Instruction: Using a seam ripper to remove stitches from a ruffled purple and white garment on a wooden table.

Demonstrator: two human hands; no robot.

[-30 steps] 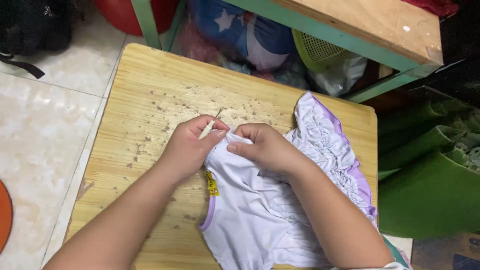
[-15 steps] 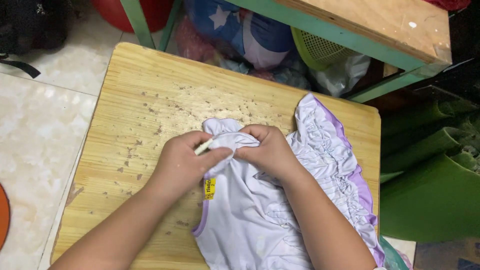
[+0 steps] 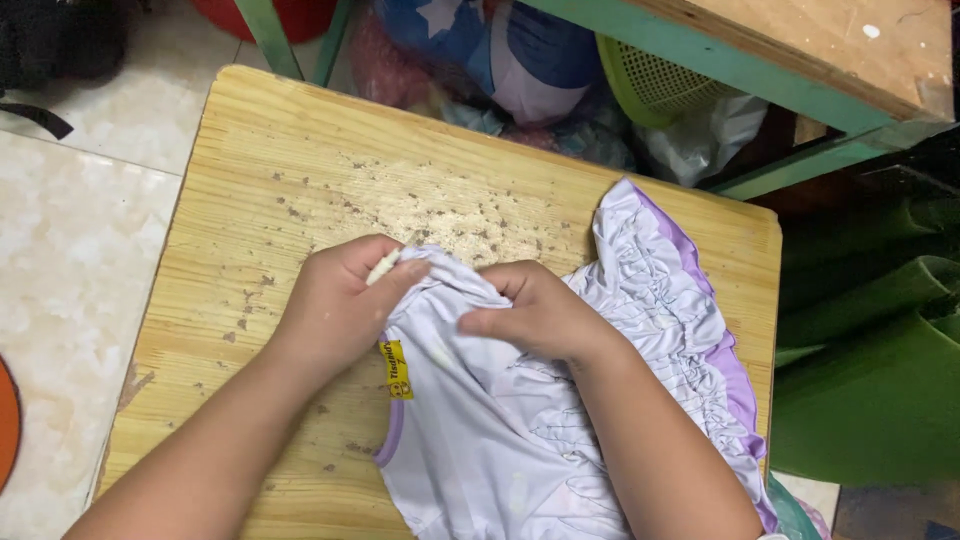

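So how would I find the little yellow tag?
Look at the wooden table and the pale lilac garment lying on it under both hands. Just below the left hand, near the purple-trimmed neckline, sits the small yellow tag. It is the only bright yellow thing on the cloth.

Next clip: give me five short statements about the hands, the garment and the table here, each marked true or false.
1. Both hands grip the pale lilac garment near its top edge. True: the left hand and right hand both pinch the fabric.
2. The garment has a green ruffled trim. False: the trim is purple.
3. A small yellow label sits on the garment by the left hand. True.
4. The garment lies on a glass table. False: it lies on a wooden table with a speckled, worn top.
5. The left hand also holds a thin pale tool. True.
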